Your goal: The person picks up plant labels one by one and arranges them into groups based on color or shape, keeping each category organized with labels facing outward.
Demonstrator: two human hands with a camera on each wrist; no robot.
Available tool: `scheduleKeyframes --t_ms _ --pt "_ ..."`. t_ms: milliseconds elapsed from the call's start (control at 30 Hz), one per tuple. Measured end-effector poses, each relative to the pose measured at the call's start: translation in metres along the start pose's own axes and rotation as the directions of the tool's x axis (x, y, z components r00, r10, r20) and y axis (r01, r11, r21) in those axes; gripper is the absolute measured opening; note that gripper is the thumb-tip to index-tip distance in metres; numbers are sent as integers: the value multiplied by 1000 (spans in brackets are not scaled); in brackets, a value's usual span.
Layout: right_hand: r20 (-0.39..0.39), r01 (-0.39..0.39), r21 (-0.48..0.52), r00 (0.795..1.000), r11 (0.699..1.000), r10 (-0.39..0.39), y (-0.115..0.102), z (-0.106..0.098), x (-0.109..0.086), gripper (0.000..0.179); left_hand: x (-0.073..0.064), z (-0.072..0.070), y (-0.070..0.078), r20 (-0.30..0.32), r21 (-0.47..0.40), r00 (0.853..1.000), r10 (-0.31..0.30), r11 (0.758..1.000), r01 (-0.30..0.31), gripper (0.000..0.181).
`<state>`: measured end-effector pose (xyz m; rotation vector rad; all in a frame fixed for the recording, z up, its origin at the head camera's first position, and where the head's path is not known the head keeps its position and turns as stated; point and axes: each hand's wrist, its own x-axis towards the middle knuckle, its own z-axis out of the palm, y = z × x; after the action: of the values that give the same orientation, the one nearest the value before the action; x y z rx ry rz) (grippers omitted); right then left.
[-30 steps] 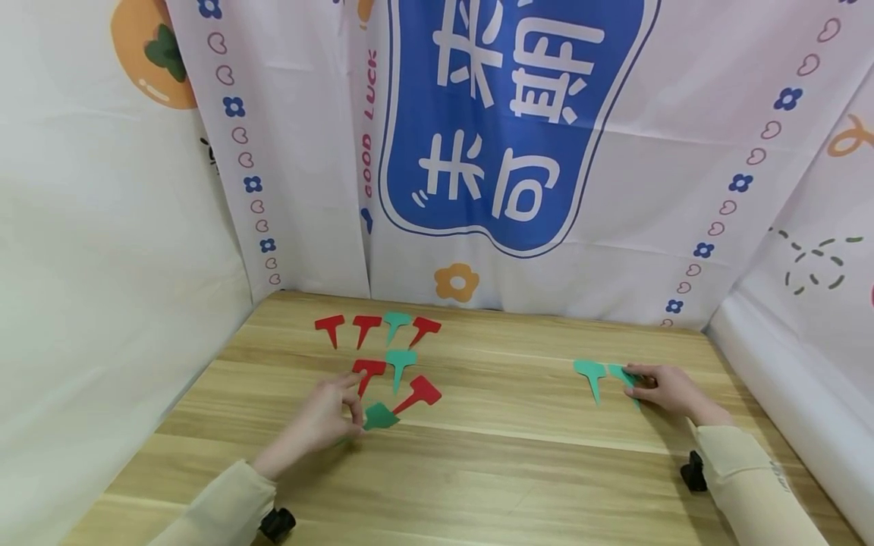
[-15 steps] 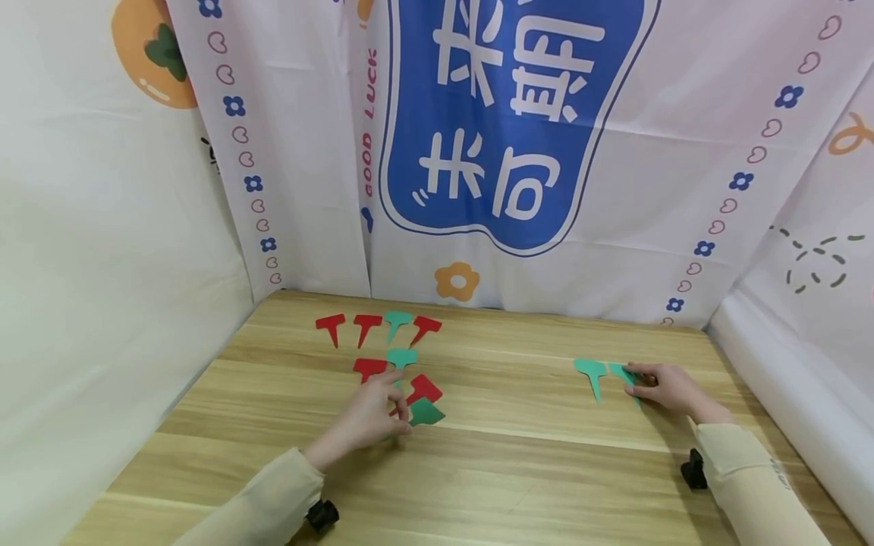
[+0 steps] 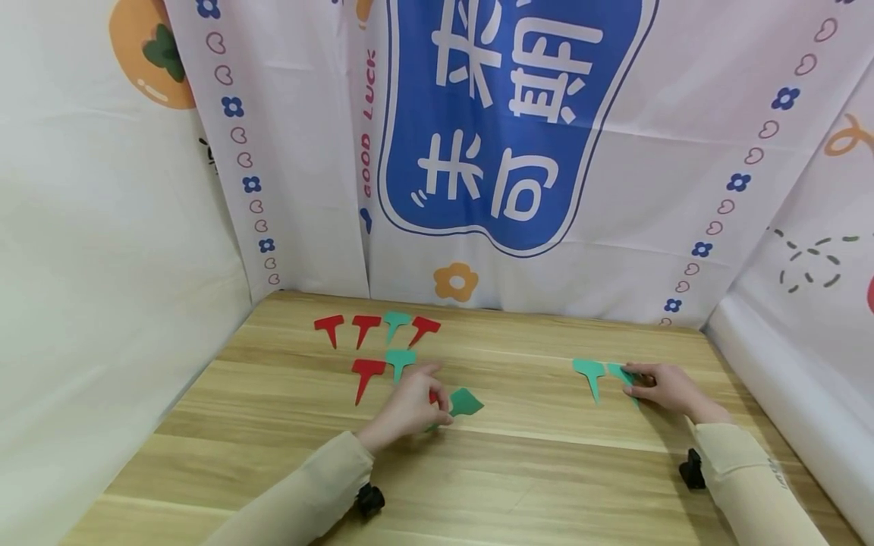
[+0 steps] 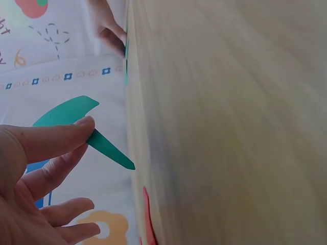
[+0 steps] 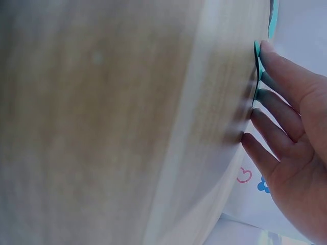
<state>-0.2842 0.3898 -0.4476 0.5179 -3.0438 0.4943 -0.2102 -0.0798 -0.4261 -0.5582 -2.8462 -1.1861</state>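
Head: cloth (image 3: 310,235) behind table (image 3: 546,493); hands (image 3: 410,403) partly hide tags (image 3: 466,403).

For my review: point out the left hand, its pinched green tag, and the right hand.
Left hand (image 3: 408,404), head view, back of hand.
Green tag (image 4: 67,111), left wrist view, broad head.
Right hand (image 3: 672,389), head view, back of hand.

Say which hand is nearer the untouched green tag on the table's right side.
Right. The right hand is just right of the untouched green tag, touching the neighbouring green tag; the left hand is well off to its left, pinching another green tag.
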Motion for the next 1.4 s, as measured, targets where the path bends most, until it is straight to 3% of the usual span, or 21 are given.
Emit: scheduleKeyframes --t_ms 333,800,967,1200,1400 --pt "6 -1 -3 1000 1000 1 0 -1 0 55 25 22 13 -25 -24 1000 -3 1000 2 27" --pt "2 10 6 1000 1000 -10 2 0 1 54 55 46 34 -11 -96 996 -89 991 88 24" --pt "2 4 3 1000 1000 -4 2 0 1 54 67 55 41 -19 -76 995 -95 993 93 25" --pt "-1 13 0 1000 1000 -13 3 1 2 55 81 72 48 -82 12 991 -103 994 105 22" --pt "-7 18 -3 1000 1000 -18 3 1 1 54 89 89 54 -101 -5 979 -175 985 175 24"
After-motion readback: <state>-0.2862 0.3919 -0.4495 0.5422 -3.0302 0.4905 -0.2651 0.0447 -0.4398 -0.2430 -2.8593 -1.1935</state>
